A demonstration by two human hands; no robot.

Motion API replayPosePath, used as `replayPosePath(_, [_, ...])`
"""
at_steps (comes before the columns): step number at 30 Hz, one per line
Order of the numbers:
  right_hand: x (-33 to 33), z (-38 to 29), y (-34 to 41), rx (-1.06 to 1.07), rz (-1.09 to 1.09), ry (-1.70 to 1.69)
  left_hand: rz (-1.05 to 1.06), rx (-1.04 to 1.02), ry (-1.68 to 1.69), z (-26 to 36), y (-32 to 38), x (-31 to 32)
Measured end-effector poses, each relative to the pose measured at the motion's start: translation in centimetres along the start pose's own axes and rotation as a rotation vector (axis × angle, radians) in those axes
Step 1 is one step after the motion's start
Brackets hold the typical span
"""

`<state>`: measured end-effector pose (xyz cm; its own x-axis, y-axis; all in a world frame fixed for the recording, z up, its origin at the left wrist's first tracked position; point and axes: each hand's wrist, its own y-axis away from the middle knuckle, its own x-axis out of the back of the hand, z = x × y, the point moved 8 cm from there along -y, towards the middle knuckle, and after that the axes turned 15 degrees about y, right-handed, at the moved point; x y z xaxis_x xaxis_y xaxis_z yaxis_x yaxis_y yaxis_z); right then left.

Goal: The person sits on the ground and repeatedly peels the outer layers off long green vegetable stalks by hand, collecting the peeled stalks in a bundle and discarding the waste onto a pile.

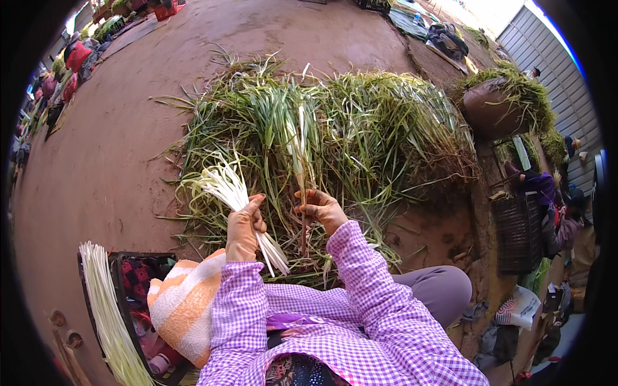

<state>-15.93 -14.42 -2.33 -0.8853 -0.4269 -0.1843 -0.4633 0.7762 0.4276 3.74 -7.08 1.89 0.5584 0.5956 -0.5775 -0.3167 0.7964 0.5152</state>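
Note:
My left hand (243, 234), which seems to wear a thin tan glove, is closed around a bundle of slim white stalks (223, 186). Their loose tips fan out to the upper left, and the lower ends stick out below my fist. To the right of it, my right hand (327, 213) pinches a thin leafy stalk (302, 186) with a brownish lower part between thumb and fingers. Its pale upper part rests toward a broad heap of green leafy plants (270, 116), leek-like or chive-like, with tangled roots. This heap lies on the ground just before my knees.
At lower left, long pale stalks (108, 313) lie along a dark crate (118, 284) beside an orange-and-white striped towel (186, 309). A black crate (519, 234) and a seated person (562, 231) are on the right. Behind them stands a plant-topped brown container (495, 108).

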Motion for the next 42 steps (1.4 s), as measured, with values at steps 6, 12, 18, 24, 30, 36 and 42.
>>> replayPosePath(6, [-3.2, 3.0, 4.8, -0.188, -0.12, 0.131, -0.038, 0.082, -0.086, -1.1, 0.6, 0.4])
replayPosePath(12, [-5.2, 4.8, 7.4, -0.187, -0.155, 0.251, -0.203, 0.18, -0.147, -3.0, 1.2, 0.4])
replayPosePath(18, [-4.7, 5.5, 7.8, -0.354, -0.128, 0.487, -0.062, 0.134, -0.326, -3.8, 1.0, 1.4])
replayPosePath(24, [-1.8, -1.3, 4.3, -0.057, 0.305, 0.676, -0.005, 0.128, -0.344, -4.3, 0.6, 1.4])
replayPosePath(30, [-2.4, 3.7, 0.8, -0.257, 0.38, 0.227, 0.092, -0.078, -0.297, -3.2, 0.7, 2.4])
replayPosePath(36, [7.3, 10.1, 4.8, -0.501, 0.568, 0.637, 0.106, -0.079, -0.366, -3.3, 0.7, 1.9])
replayPosePath(42, [19.3, 7.8, 10.2, -0.909, 0.576, 1.425, 0.024, -0.138, -0.163, -0.6, 1.5, 0.8])
